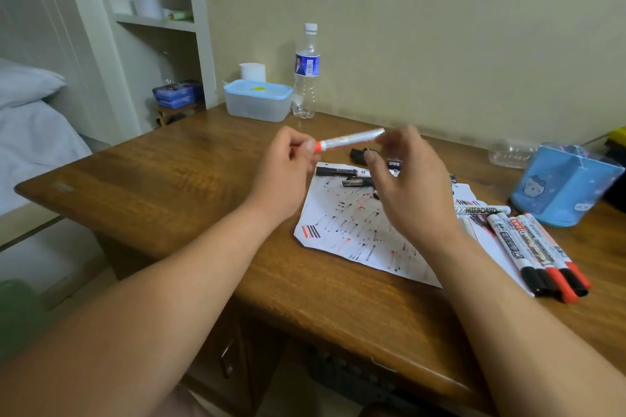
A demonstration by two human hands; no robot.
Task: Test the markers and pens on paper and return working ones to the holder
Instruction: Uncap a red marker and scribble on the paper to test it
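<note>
I see the red marker (352, 138) held level above the table (169, 179), over the far edge of the scribbled paper (355, 230). My left hand (288, 159) pinches its red cap end. My right hand (406, 186) has loosely curled fingers at the other end, thumb off; blur hides whether they grip. I judge this the cap step, pulling off or pushing on. Testing next needs the tip on bare paper; the blue holder (562, 193) stands to the right

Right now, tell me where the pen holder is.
In the head view, the blue pen holder stands far right on the desk, just beyond the row of markers, beside a lying bottle.
</note>
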